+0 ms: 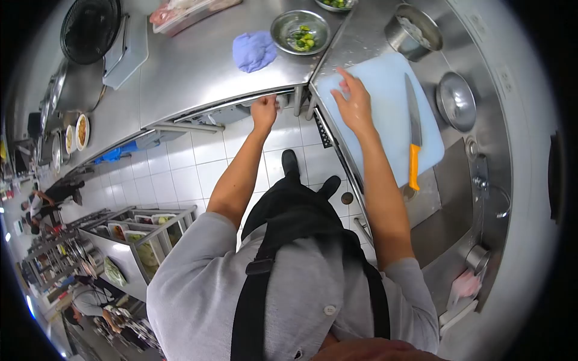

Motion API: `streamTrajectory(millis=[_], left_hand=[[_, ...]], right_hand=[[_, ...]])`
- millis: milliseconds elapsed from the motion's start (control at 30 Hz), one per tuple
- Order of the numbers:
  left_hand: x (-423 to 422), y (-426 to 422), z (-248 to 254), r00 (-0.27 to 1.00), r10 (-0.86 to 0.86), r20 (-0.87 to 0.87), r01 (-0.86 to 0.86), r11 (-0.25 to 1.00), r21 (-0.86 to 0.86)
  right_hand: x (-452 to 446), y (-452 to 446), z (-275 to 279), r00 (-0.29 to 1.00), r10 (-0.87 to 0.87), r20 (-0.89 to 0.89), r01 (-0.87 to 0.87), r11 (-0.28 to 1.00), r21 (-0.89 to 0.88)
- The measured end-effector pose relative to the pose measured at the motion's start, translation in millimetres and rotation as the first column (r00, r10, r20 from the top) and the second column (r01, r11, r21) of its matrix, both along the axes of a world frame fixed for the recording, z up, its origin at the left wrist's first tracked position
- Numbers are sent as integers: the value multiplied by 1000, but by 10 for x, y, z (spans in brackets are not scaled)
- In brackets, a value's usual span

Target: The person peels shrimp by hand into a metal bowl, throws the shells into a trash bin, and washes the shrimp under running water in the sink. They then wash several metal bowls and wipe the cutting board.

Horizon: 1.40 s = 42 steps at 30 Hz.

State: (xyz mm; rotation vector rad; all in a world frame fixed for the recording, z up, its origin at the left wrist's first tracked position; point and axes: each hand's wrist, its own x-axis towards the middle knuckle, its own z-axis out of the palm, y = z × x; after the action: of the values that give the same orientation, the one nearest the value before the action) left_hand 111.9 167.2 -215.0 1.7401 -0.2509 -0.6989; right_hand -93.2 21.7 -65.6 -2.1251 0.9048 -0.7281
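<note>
My left hand [264,112] is closed in front of the steel counter's edge, and whatever it may hold is too hidden to name. My right hand [354,103] hovers over the left side of a pale cutting board [385,90], its thumb and fingers apart and nothing in them. On the board's right side lies a large kitchen knife [414,126] with an orange handle, its tip away from me. A crumpled blue cloth [253,51] rests on the counter beyond my left hand. Beside the cloth stands a steel bowl [300,32] with cut green vegetable pieces inside.
Right of the board are an upturned-looking steel bowl [456,101] and a sink [445,210] with a faucet [480,182]. A steel pot [414,30] stands behind the board. A plastic tub [186,17] is at the back left. Other people [90,301] are at far left.
</note>
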Motion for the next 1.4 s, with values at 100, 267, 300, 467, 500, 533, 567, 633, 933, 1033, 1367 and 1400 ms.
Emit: streamTrajectory(millis=[100,267,300,467,500,533,567,633,933,1033,1367,1400], left_hand=[[140,342,-710,958,162,-237,-139,984,111],[563,125,-1354,609,328,-722,-344,930,131],[634,61,-1454,580,330,-745,-420,905,74],[1052,-171,-2776,307,340,-889,-649,758,66],[1115,-256,-2865,305,334,-892,-657,752,57],[1172,-323,-2937,307,326,-894,-662,748,45],[1213,-362,-2999,318,330,-889,-665,746,40],[1243,-385,-3092,346,338,-875,-664,747,26],[433,158,-2947,507,491,-708,-644,762,67],[214,527,-2713,439,472,-764,-602,786,140],[-550,1203,-2279,344,408,-845,-673,735,81],[-564,1220,-2279,347,397,-849,-661,746,79]], right_hand=[[737,-143,-207,962,-157,-223,113,974,-198],[1168,-291,-529,949,-163,-270,87,958,-272],[1162,-242,-537,958,-139,-251,75,966,-248],[782,-11,-414,987,-13,-161,-21,978,-209],[692,99,-382,982,21,-187,-58,979,-196],[619,222,-350,981,60,-187,-93,980,-174],[540,350,-303,977,105,-184,-133,980,-146],[381,596,-159,955,179,-239,-186,982,-10],[277,1096,-314,806,514,-292,-405,840,360],[371,1180,-828,833,499,-238,-371,824,429],[1696,945,-3330,904,41,-425,426,-15,904],[1721,965,-3392,900,34,-435,436,-94,895]])
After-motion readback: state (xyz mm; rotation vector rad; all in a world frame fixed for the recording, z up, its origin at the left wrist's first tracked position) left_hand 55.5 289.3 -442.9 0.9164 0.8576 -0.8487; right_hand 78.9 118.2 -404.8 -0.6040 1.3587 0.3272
